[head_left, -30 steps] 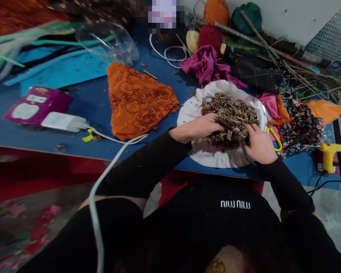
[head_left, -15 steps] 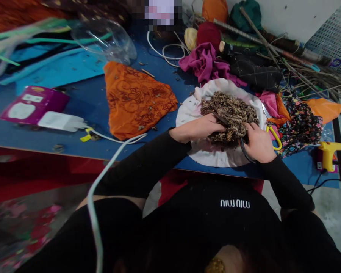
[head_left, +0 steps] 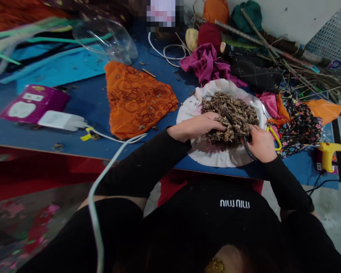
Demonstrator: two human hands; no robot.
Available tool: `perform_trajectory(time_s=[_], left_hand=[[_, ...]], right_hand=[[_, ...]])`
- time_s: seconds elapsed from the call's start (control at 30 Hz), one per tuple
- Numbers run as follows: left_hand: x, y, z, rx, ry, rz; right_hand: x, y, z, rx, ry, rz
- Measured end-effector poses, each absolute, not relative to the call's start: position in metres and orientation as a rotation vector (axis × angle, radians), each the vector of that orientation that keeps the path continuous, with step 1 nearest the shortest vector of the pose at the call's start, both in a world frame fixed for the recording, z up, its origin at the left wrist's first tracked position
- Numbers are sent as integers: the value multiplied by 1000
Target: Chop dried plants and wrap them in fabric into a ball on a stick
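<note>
A heap of dry brown plant scraps point(head_left: 233, 113) lies on a round white cloth point(head_left: 193, 108) at the near edge of the blue table point(head_left: 88, 102). My left hand point(head_left: 200, 127) rests against the heap's left side, its fingers curled into the scraps. My right hand point(head_left: 260, 142) is closed round the dark handles of black scissors point(head_left: 246, 142). Their blades reach up and left into the heap. Yellow-handled scissors point(head_left: 274, 134) lie just right of my right hand.
An orange patterned cloth point(head_left: 136, 98) lies left of the white cloth. Further left sit a purple box point(head_left: 34, 102) and a white charger point(head_left: 61, 120) with its cable. Magenta fabric point(head_left: 207, 64), yarn balls point(head_left: 210, 36), sticks point(head_left: 295, 64) and a yellow glue gun point(head_left: 328, 155) crowd the back and right.
My right hand with the black scissors has shifted slightly up and right along the heap's edge. My left hand has crept a little further over the scraps.
</note>
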State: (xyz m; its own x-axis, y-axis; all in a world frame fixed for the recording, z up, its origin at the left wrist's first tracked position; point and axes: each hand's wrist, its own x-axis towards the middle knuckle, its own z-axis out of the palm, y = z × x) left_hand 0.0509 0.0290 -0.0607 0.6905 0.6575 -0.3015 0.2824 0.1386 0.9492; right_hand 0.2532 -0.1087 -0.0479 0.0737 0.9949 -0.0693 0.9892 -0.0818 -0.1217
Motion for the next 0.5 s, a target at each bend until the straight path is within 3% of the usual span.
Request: perform_trajectory(time_s=[0.23, 0.5], left_hand=[[53, 32, -57, 1138, 811, 491], [51, 29, -59, 1274, 783, 524]], right_hand=[[263, -112, -50, -2147, -1998, 162], [263, -113, -50, -2124, -2049, 197]])
